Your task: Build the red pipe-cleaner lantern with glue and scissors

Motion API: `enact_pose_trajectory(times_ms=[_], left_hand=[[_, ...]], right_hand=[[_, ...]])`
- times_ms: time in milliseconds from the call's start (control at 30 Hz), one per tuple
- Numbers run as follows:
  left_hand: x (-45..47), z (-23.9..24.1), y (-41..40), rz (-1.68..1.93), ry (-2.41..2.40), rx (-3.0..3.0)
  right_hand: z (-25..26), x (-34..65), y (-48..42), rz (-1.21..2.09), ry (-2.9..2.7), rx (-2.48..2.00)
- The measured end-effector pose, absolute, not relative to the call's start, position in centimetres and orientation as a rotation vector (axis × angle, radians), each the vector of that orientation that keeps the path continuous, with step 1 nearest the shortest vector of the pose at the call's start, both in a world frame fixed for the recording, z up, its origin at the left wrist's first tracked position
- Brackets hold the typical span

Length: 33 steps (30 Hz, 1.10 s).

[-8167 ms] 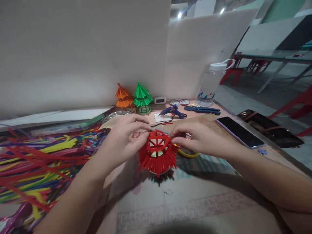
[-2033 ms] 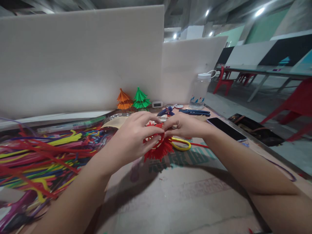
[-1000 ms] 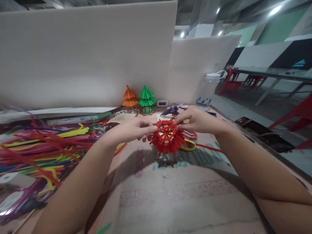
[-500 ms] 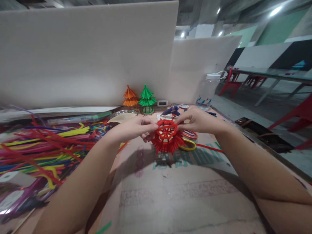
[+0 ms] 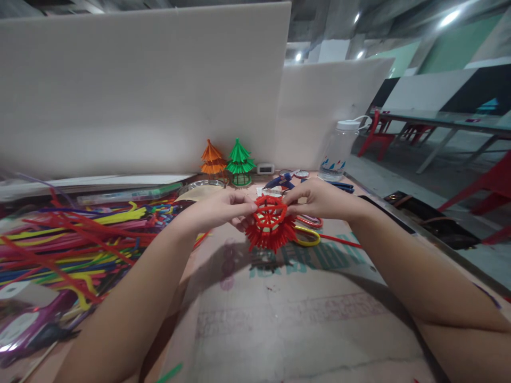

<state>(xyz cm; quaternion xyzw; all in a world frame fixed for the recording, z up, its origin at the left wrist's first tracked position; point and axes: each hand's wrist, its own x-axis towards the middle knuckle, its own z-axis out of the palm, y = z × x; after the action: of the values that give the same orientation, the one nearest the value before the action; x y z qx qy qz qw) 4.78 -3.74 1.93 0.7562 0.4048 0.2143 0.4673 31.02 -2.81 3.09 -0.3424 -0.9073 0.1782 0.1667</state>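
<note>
Behind the red frame (image 5: 270, 239), some fingertips of the left hand (image 5: 225, 208) are out of sight; beyond the frame, the white display's (image 5: 265, 169) readout is too small to read and the right hand (image 5: 319, 201) covers part of the blue glue gun (image 5: 279, 181); right of the frame, the forearm (image 5: 389, 255) hides the phone's (image 5: 387, 214) near side; left of it, the strip heap (image 5: 80, 236) runs off the edge

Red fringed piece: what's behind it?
Just beyond the red fringed piece, part of a white paper and a blue glue gun show. The right hand appears to cover some of the glue gun. What that piece covers can't be seen.
</note>
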Motion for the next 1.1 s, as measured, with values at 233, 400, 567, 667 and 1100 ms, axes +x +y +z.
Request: enact_pose_trajectory(times_ms=[233, 400, 567, 667, 1100], left_hand=[[5.0, 2.1, -3.8, 0.518, 1.005, 1.801], [4.8, 1.7, -3.5, 0.532, 0.977, 1.772], [4.8, 1.6, -3.4, 0.525, 0.949, 1.777], [4.8, 1.7, -3.5, 0.531, 0.934, 1.782], [2.3, 1.6, -1.8, 0.971, 1.178, 1.772]], right_hand=[[3.0, 31.0, -2.7, 0.510, -2.604, -0.942], [2.9, 31.0, -2.7, 0.530, -2.598, -0.938], [3.0, 31.0, -2.7, 0.558, -2.582, -0.949], [2.9, 31.0, -2.7, 0.581, -2.579, -0.955], [0.6, 30.5, -0.6, 0.790, -2.362, -1.098]])
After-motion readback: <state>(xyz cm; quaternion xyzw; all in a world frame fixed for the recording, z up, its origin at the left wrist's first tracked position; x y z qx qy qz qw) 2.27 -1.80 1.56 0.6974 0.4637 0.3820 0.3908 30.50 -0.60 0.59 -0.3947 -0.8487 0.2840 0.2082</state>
